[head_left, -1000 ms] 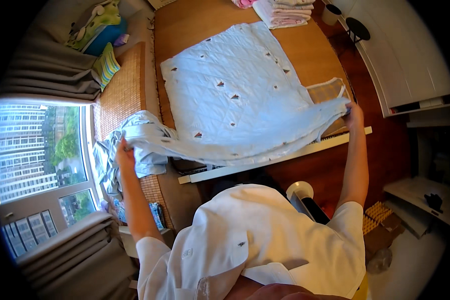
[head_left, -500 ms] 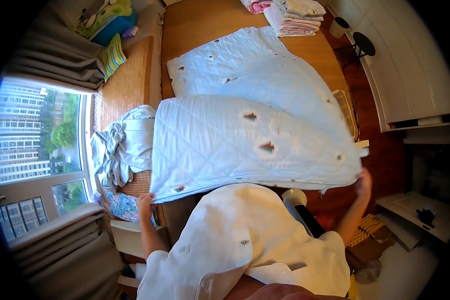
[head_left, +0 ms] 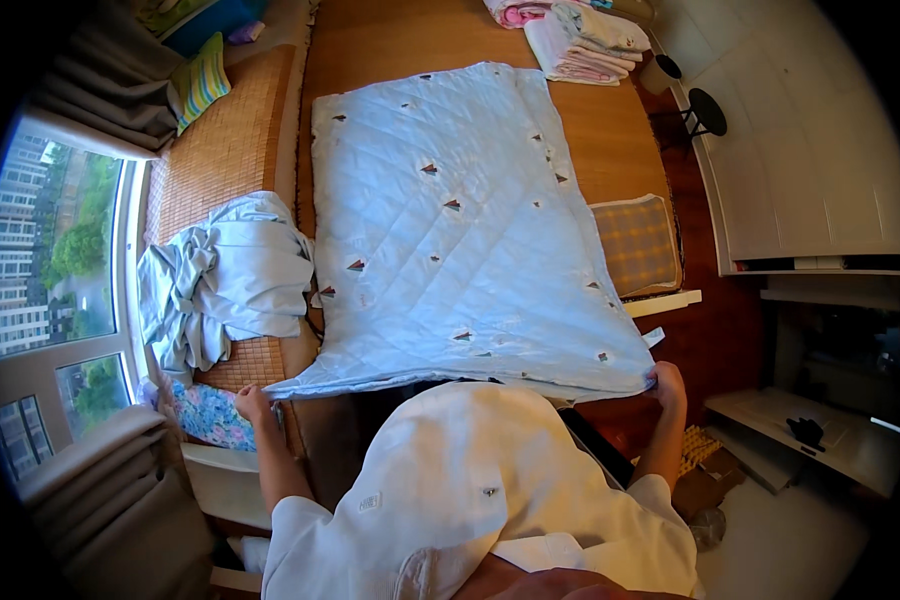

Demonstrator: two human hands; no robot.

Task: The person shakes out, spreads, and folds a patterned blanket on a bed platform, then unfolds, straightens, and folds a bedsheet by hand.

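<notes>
A light blue quilt [head_left: 470, 230] with small printed triangles and stitched diagonal lines lies spread over the brown bed surface [head_left: 410, 40]. Its near edge is lifted and pulled taut across the front of my body. My left hand [head_left: 254, 403] is closed on the near left corner, which is drawn out to a point. My right hand [head_left: 667, 384] pinches the near right corner, just below a small white tag [head_left: 654, 338]. The far part of the quilt rests flat, with slight wrinkles.
Crumpled pale grey-green fabric [head_left: 225, 275] lies on the woven mat [head_left: 220, 150] by the window. Folded bedding [head_left: 585, 45] is stacked at the far right. A plaid pad [head_left: 635, 245] lies at the bed's right edge. A black round stool [head_left: 706, 112] stands near the white cabinet [head_left: 800, 140].
The quilt's folded, billowing near half has settled out flat, uncovering the plaid pad. Both hands have moved left with the corners still held.
</notes>
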